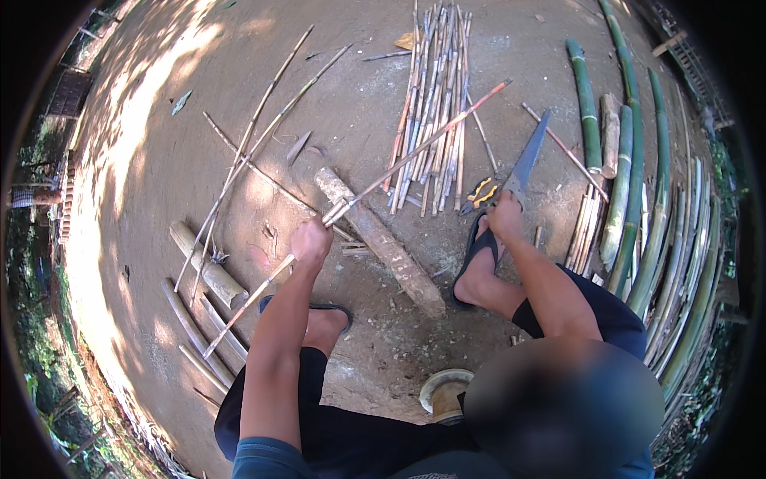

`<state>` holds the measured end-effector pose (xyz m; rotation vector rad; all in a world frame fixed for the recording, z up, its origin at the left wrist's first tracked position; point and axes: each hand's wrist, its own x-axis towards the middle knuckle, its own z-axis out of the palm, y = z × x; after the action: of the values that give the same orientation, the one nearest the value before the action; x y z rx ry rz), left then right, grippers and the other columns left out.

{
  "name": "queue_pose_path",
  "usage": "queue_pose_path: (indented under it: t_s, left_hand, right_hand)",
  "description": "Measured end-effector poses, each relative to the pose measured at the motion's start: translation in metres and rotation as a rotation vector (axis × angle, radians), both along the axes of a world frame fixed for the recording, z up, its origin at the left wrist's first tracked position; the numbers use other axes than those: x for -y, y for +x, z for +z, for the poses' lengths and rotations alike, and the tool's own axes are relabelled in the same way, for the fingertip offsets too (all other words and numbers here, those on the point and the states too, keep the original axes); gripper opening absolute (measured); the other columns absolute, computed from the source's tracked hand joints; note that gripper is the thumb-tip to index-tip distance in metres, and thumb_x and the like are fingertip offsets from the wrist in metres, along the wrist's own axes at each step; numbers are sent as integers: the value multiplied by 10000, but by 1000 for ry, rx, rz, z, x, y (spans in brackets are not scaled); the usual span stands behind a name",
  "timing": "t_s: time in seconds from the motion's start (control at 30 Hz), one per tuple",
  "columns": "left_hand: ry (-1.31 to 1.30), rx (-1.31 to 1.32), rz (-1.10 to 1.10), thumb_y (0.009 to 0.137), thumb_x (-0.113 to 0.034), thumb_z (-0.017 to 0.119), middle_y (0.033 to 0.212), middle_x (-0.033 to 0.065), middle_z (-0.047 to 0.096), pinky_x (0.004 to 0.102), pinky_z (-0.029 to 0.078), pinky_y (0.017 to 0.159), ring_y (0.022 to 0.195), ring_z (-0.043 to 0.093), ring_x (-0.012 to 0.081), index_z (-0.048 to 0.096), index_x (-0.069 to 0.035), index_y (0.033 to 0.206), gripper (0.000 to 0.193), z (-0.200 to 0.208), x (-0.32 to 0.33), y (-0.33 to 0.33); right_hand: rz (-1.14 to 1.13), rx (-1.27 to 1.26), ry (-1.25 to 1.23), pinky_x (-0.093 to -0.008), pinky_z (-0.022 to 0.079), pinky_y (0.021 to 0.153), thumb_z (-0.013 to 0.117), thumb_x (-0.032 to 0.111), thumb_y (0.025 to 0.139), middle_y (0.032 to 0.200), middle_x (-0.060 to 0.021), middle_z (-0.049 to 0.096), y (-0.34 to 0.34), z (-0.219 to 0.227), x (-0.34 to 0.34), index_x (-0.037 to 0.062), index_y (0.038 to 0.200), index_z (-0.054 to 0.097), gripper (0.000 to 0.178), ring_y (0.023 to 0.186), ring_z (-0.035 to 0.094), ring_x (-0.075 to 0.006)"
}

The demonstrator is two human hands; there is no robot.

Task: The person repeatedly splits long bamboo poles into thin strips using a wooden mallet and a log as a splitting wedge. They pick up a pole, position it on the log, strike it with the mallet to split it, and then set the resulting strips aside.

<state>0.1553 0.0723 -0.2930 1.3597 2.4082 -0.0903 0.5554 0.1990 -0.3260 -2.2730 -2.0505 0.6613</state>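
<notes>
My left hand point(311, 243) is closed round a long thin bamboo stick point(431, 140), which slants from the lower left up to the right. One or two short cane ends also stick out of this fist, just over a wooden log point(391, 251) lying on the ground. In my right hand point(505, 217) is the handle of a hand saw point(530, 160), its blade pointing up and away, apart from the stick. A pair of pliers with yellow and black grips point(483, 191) lies beside that hand, close to my sandalled right foot.
A bundle of thin canes point(435, 112) lies ahead. Thick green bamboo poles point(618, 188) and split strips line the right side. To the left are crossed sticks point(255, 148), a knife-like blade point(299, 148) and a cut bamboo piece point(209, 267). A round basin point(435, 387) sits near my legs.
</notes>
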Motion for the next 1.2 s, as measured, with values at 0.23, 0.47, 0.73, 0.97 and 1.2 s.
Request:
queue_pose_path:
  t_s: [0.23,0.47,0.73,0.97,1.2]
  left_hand:
    - [-110,31,24,881,-345,613,917,195,710,487,540,812,892,686,378,685,-88,1017,300,-50,-15,3]
    - [-200,95,64,881,-351,582,961,198,711,476,542,836,924,686,378,717,-101,1016,314,-89,5,11]
    - [-154,145,121,879,-309,569,968,196,712,463,544,840,925,689,372,736,-91,967,288,-89,-4,17]
    - [-139,129,140,865,-278,574,946,182,720,448,560,807,888,702,359,750,-108,919,251,-89,-3,17]
    - [-97,111,126,843,-238,578,926,175,725,444,566,789,875,709,354,755,-106,913,231,-94,-3,20]
  right_hand:
    - [251,284,-179,-496,443,1000,690,134,790,1298,-175,543,67,-58,-11,59,1294,427,573,1225,509,-375]
    - [295,330,-299,-533,397,1027,720,193,791,1281,-161,594,71,-61,-36,100,1330,354,658,1184,573,-352]
    - [-143,45,281,-411,491,703,683,247,829,846,-172,655,65,23,-38,27,1071,559,350,752,644,-316]
    - [-283,-854,426,-258,418,581,503,30,859,679,-33,537,-26,138,106,3,839,531,43,590,502,-110]
    - [-16,-664,-69,-360,461,556,571,60,752,601,-151,534,-85,154,200,-4,796,559,79,527,581,-248]
